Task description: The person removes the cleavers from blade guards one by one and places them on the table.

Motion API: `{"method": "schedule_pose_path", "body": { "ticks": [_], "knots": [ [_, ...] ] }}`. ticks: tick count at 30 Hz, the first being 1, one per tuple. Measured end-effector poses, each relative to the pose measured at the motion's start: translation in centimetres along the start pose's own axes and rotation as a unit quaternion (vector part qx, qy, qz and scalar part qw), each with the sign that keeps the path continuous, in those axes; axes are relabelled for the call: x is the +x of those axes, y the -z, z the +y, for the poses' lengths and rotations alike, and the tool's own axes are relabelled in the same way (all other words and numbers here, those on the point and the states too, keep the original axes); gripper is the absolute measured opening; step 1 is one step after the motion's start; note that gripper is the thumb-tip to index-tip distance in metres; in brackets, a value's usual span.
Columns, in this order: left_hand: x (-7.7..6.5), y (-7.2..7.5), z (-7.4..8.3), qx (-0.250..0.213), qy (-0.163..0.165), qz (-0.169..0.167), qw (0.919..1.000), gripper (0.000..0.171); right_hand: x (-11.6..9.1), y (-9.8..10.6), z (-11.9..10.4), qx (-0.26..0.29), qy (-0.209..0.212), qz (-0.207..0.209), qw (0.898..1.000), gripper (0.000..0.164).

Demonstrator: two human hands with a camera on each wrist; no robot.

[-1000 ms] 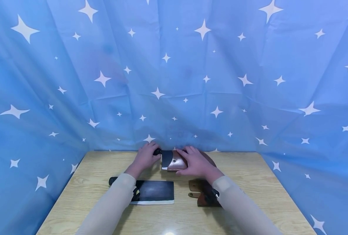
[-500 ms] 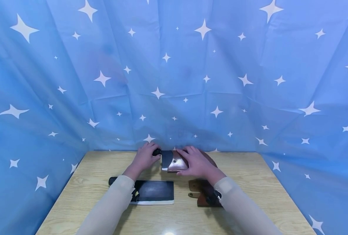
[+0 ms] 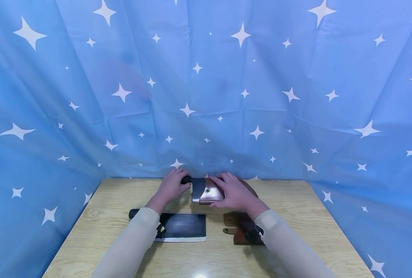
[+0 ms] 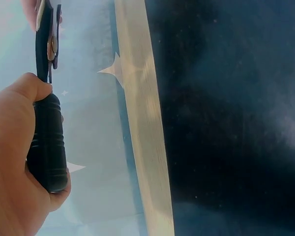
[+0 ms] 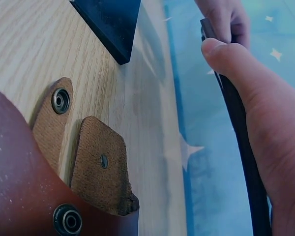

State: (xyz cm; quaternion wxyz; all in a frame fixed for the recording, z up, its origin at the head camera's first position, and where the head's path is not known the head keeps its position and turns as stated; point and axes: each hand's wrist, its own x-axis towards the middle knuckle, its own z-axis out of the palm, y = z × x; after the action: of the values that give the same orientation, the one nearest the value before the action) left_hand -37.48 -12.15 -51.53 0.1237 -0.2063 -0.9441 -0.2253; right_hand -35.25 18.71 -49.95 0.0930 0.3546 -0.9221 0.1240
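At the far edge of the table, a cleaver with a dark blade (image 3: 198, 188) is held partly inside a brown leather sheath (image 3: 211, 194). My left hand (image 3: 171, 186) grips its black ribbed handle (image 4: 50, 142), thumb near the blade end. On the sheath's other side, my right hand (image 3: 238, 195) holds the leather, thumb and fingers on opposite faces. Part of the sheath is hidden behind that hand. A second cleaver (image 3: 185, 226) lies on the table under my left forearm. Below my right wrist lies another brown leather sheath (image 5: 19, 182), its snap straps unfastened.
The wooden table (image 3: 206, 258) ends at a blue star-patterned cloth (image 3: 206, 96), which hangs behind and on both sides. The lying cleaver's black handle (image 3: 133, 213) points left, and its pale edge faces the front.
The held cleaver and sheath have shifted very slightly to the right. Both hands keep their grips, and the things lying on the table stay put.
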Motion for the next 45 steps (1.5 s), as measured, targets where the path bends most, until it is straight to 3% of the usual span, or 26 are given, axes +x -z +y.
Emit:
{"method": "schedule_pose_path", "body": {
  "ticks": [16,39,45],
  "knots": [
    [-0.1,0.4,0.0,-0.007,0.005,-0.003,1.0,0.033,0.0,0.1,-0.2,-0.003,-0.006,-0.002,1.0,0.112],
    [-0.1,1.7,1.0,0.001,-0.026,0.011,0.9996,0.03,-0.7,1.5,-0.3,-0.02,0.011,-0.008,1.0,0.113],
    [-0.3,1.8,0.8,-0.021,-0.02,0.012,0.9995,0.031,-0.6,1.2,-0.2,-0.034,-0.001,-0.011,0.999,0.118]
  ]
}}
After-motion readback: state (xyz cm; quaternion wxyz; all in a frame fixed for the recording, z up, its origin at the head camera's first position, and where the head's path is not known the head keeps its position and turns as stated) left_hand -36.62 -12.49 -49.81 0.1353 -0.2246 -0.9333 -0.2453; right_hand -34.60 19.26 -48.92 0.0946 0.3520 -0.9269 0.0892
